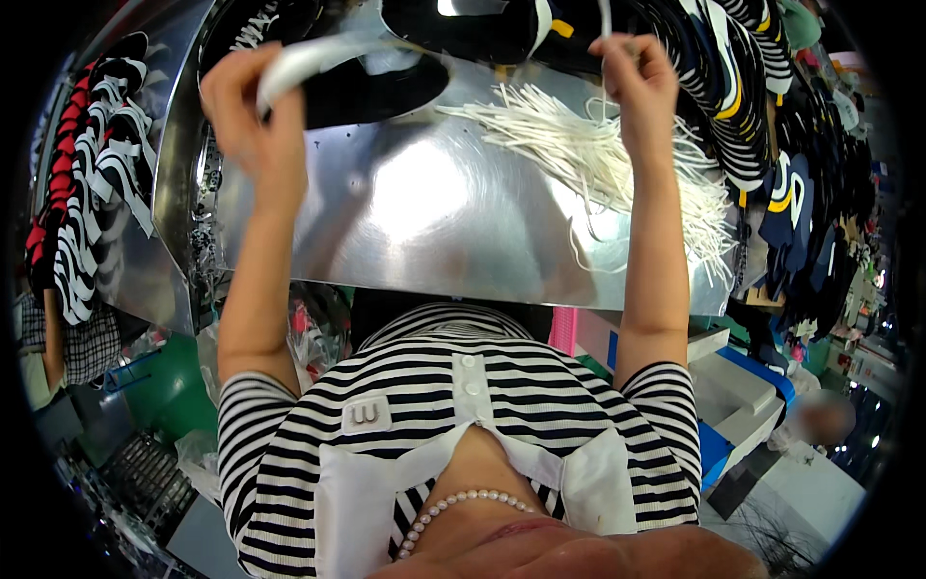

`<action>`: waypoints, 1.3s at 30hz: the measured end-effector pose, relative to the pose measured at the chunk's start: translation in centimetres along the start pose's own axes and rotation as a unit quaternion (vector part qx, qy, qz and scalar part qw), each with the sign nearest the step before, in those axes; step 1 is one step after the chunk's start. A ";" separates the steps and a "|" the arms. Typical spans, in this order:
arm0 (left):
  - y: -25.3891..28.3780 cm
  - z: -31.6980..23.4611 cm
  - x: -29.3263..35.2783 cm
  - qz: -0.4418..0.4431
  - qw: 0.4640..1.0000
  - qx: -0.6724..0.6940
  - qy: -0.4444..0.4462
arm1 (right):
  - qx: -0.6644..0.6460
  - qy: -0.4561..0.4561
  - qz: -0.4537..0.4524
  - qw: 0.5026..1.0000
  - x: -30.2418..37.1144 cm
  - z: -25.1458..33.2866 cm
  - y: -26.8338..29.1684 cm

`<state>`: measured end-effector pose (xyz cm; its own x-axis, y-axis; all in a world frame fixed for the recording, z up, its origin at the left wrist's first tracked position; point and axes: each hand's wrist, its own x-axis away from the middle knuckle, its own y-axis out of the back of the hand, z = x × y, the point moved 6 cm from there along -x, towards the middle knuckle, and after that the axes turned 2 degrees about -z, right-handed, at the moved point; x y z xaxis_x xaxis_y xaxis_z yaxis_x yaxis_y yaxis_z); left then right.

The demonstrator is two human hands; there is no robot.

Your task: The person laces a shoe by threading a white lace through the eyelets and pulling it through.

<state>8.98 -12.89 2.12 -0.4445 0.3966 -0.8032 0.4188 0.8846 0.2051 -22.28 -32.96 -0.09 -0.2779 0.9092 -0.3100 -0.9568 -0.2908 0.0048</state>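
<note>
My left hand (253, 121), slightly blurred, is closed on a curved white band (313, 66) at the upper left. Under and beyond that band lies a dark, rounded fabric piece (386, 94), part of it hidden by the band. At the upper right, my right hand (640, 89) pinches a thin white cord (606, 17), which runs up out of the fingers toward the top edge. Below and around my right wrist spreads a loose pile of white cords (569, 145) on the shiny metal tabletop (338, 222).
Stacked dark and striped pieces with yellow tags (728, 87) line the table's right side. Red, white and black pieces (96, 164) stand in a row at far left. Another dark piece (463, 29) lies at the back. A person's checked clothing (92, 338) shows at left.
</note>
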 end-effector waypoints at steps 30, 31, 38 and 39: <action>-3.2 -3.0 16.0 0.671 0.522 0.078 0.521 | -0.208 -0.323 0.038 0.922 20.5 -5.2 -9.1; -3.4 -2.5 17.0 0.657 0.531 0.077 0.529 | -0.198 -0.316 0.022 0.928 20.2 -4.3 -9.2; -1.0 -6.6 18.7 0.429 0.597 0.333 0.590 | -0.200 -0.210 0.018 0.957 23.1 1.1 -8.7; -1.3 -7.0 18.1 0.394 0.614 0.358 0.583 | -0.185 -0.217 0.001 0.958 23.8 1.7 -8.6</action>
<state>-5.16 -5.13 -8.82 0.0290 0.9073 0.4195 0.9225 0.1373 -0.3607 -20.78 -8.32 -5.90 -0.3659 0.9237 0.1139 -0.8823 -0.3053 -0.3583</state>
